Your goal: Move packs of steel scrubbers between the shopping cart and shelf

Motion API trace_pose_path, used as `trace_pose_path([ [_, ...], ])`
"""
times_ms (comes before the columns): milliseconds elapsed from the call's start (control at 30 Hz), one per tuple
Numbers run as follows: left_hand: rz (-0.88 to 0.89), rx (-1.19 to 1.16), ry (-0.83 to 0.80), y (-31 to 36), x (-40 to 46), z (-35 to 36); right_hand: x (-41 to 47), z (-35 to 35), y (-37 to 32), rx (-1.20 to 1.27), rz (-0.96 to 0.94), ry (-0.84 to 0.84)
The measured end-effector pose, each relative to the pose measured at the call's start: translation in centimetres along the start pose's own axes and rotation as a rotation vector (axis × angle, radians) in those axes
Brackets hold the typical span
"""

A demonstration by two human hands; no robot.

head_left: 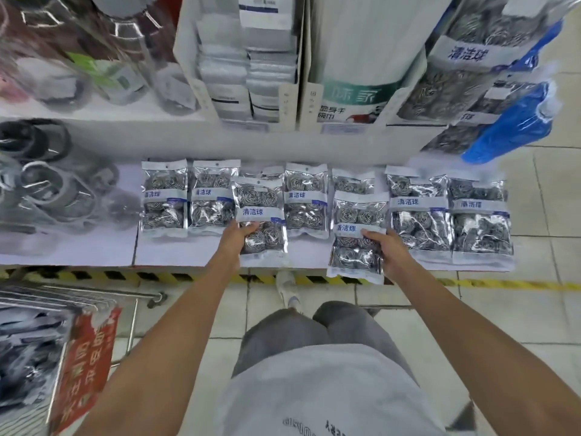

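Several clear packs of steel scrubbers with white-and-blue labels lie in a row on the low white shelf (pixel 94 250). My left hand (pixel 234 239) grips the lower left edge of one pack (pixel 259 212) held just over the row's middle. My right hand (pixel 388 250) grips the right side of a second pack (pixel 356 234), whose bottom hangs past the shelf's front edge. Other packs lie flat to the left (pixel 163 196) and right (pixel 419 209). The shopping cart (pixel 63 309) stands at lower left; more packs show dimly inside it.
A red sign (pixel 85 366) hangs on the cart. Boxes of cloths (pixel 251 58) stand on the shelf above. Hanging scrubber packs (pixel 465 51) and blue items (pixel 515 124) are at upper right. Yellow-black tape (pixel 141 275) edges the shelf base. My shoe (pixel 287 287) rests on the tiled floor.
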State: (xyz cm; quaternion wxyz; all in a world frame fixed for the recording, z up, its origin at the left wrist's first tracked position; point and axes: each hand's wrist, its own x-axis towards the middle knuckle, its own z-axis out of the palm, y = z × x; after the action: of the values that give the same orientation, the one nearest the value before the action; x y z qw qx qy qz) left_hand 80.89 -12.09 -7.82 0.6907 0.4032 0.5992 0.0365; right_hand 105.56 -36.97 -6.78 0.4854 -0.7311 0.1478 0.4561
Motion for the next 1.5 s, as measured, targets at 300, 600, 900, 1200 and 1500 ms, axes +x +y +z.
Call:
trace_pose_path([
  [300, -0.045, 0.071, 0.046, 3.0, 7.2, 1.6, 7.3, 1.0, -4.3, 0.012, 0.058, 0.039],
  [600, 0.007, 0.269, 0.122, 2.9, 10.8, 1.4, 12.2, 1.4, -5.3, -0.064, 0.08, 0.1],
  [900, 0.161, 0.552, 0.261, 2.6, 11.6, 2.5, 13.7, 2.4, -5.3, -0.175, 0.07, 0.179],
  [1200, 0.203, 0.654, 0.239, 3.1, 9.0, 2.4, 11.2, 2.1, -5.6, -0.481, -0.083, 0.187],
  [1500, 0.356, 0.77, 0.252, 3.1, 0.2, 0.9, 2.7, 3.7, -5.9, -0.978, -0.471, 0.005],
])
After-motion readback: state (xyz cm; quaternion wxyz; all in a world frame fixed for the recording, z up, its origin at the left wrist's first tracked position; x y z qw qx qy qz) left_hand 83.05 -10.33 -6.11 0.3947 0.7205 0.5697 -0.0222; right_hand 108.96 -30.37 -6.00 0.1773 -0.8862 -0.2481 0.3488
